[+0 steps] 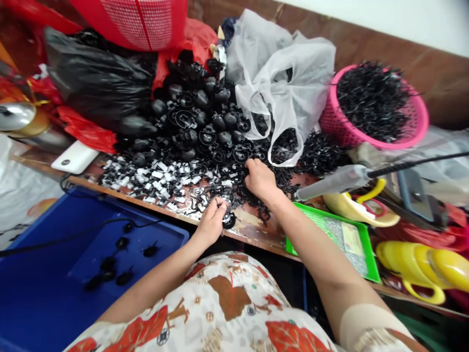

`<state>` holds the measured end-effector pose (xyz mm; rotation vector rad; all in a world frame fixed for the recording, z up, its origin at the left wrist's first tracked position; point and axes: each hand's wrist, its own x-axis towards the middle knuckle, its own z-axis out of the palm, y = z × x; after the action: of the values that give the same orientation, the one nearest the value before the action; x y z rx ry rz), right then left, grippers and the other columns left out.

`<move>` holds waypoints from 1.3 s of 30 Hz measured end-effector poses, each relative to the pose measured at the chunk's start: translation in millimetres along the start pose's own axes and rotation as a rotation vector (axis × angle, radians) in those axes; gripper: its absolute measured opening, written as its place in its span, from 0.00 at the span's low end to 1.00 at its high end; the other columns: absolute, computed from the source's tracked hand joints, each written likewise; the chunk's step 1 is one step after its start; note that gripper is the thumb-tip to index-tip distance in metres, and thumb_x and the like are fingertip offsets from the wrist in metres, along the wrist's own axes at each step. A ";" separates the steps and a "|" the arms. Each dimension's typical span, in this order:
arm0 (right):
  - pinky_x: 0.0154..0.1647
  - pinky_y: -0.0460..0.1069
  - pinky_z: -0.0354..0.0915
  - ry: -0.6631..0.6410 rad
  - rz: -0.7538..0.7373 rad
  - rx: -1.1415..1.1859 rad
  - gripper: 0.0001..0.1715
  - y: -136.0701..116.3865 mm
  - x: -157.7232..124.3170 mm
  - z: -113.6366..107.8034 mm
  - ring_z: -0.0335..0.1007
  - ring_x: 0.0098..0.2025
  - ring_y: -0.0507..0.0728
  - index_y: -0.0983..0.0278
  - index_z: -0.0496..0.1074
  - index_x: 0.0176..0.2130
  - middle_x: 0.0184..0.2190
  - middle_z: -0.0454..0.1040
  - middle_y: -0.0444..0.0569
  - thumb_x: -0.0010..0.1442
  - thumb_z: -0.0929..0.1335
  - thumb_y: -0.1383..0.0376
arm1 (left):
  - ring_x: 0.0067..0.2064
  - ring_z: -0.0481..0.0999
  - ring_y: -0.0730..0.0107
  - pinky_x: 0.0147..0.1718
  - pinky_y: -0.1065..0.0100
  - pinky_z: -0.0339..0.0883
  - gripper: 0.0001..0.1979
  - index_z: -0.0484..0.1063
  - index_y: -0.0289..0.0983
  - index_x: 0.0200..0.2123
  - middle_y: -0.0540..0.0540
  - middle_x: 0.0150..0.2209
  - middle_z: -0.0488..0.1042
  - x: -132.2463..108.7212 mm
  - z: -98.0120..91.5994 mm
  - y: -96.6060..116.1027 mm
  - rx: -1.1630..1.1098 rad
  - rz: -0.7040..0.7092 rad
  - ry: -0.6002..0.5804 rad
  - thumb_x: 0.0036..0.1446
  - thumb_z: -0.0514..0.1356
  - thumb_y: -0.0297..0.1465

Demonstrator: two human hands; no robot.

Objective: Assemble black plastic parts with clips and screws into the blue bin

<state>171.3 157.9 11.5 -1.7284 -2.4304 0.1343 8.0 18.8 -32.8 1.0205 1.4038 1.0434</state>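
My left hand (pixel 211 224) is closed at the table's front edge, its thumb and fingers pinched on a small black round plastic part (pixel 229 221). Farther in, my right hand (pixel 261 182) reaches into the heap of thin black plastic pieces (pixel 252 195); its fingers are curled together, and whatever lies between them is hidden. Beyond it rises a pile of black rounded plastic shells (pixel 201 122). Small white and black pieces (pixel 161 178) are spread to the left of my hands.
A blue bin (pixel 47 274) with several black parts stands at lower left. Right of my right forearm lie a green tray (pixel 371 254), an electric screwdriver (pixel 333 182) and a yellow flask (pixel 421 266). A pink basket (pixel 410 132) of black pieces and a clear plastic bag (pixel 282 73) stand behind.
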 end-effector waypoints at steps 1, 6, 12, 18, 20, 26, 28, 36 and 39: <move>0.44 0.55 0.67 0.026 0.005 0.080 0.19 3.0 -1.0 -0.4 0.71 0.45 0.63 0.63 0.69 0.49 0.46 0.74 0.57 0.57 0.64 0.73 | 0.27 0.68 0.69 0.27 0.69 0.67 0.11 0.69 0.41 0.38 0.52 0.27 0.68 -0.1 -0.3 1.6 0.016 -0.002 -0.002 0.65 0.54 0.42; 0.33 0.50 0.67 0.119 0.293 0.882 0.16 15.6 -12.3 -8.2 0.66 0.28 0.53 0.61 0.65 0.39 0.29 0.68 0.40 0.48 0.69 0.66 | 0.25 0.67 0.68 0.25 0.68 0.66 0.13 0.69 0.42 0.37 0.52 0.26 0.66 0.2 -0.9 6.8 0.009 -0.040 -0.067 0.65 0.53 0.44; 0.29 0.49 0.69 -0.064 0.486 1.542 0.25 -0.4 -82.2 -4.1 0.73 0.28 0.53 0.58 0.62 0.40 0.31 0.73 0.40 0.47 0.76 0.60 | 0.18 0.63 0.75 0.12 0.71 0.57 0.15 0.67 0.43 0.40 0.54 0.30 0.64 2.2 -0.9 1.2 -0.052 -0.106 -0.145 0.66 0.51 0.47; 0.25 0.50 0.63 -0.229 0.386 1.065 0.15 -5.4 -136.3 17.7 0.70 0.24 0.56 0.58 0.67 0.41 0.25 0.72 0.42 0.57 0.72 0.57 | 0.17 0.62 0.76 0.11 0.73 0.56 0.16 0.66 0.42 0.39 0.55 0.26 0.64 3.1 -2.1 5.0 -0.063 -0.136 -0.142 0.65 0.53 0.48; 0.28 0.51 0.61 -0.252 0.287 0.769 0.11 -1.3 -144.8 6.8 0.71 0.25 0.57 0.60 0.70 0.43 0.25 0.75 0.45 0.60 0.71 0.60 | 0.15 0.63 0.76 0.09 0.75 0.53 0.16 0.65 0.42 0.41 0.56 0.24 0.66 -0.2 -4.0 11.1 -0.066 -0.186 -0.131 0.64 0.55 0.49; 0.42 0.52 0.65 -0.205 0.086 0.351 0.08 9.8 -153.0 -28.5 0.74 0.41 0.58 0.63 0.77 0.42 0.39 0.78 0.52 0.66 0.67 0.65 | 0.15 0.69 0.73 0.07 0.77 0.54 0.21 0.64 0.41 0.42 0.57 0.23 0.69 -7.3 -8.5 19.9 -0.199 -0.190 -0.084 0.57 0.62 0.50; 0.50 0.54 0.65 -0.127 -0.023 0.330 0.13 8.2 -150.0 -25.6 0.71 0.48 0.59 0.61 0.76 0.51 0.46 0.76 0.53 0.67 0.67 0.65 | 0.15 0.69 0.74 0.07 0.78 0.54 0.21 0.65 0.41 0.42 0.57 0.21 0.68 -9.3 -7.5 21.2 -0.221 -0.193 -0.099 0.57 0.62 0.50; 0.49 0.53 0.67 -0.204 0.000 0.235 0.16 -22.6 -130.0 4.0 0.70 0.47 0.60 0.64 0.73 0.53 0.48 0.70 0.55 0.68 0.68 0.62 | 0.16 0.69 0.75 0.08 0.78 0.56 0.19 0.67 0.40 0.41 0.56 0.22 0.69 -12.9 -4.5 25.8 -0.245 -0.150 -0.110 0.58 0.63 0.49; 0.47 0.50 0.67 -0.209 0.049 0.291 0.12 -15.8 -128.6 6.4 0.71 0.45 0.57 0.64 0.73 0.50 0.46 0.70 0.53 0.68 0.64 0.69 | 0.16 0.69 0.74 0.07 0.78 0.55 0.20 0.67 0.40 0.41 0.56 0.22 0.69 -11.6 -5.1 24.8 -0.249 -0.171 -0.110 0.58 0.63 0.48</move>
<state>196.8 31.5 -1.9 -1.7145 -2.3586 0.6705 4.8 13.6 -5.7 0.7507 1.2146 0.9922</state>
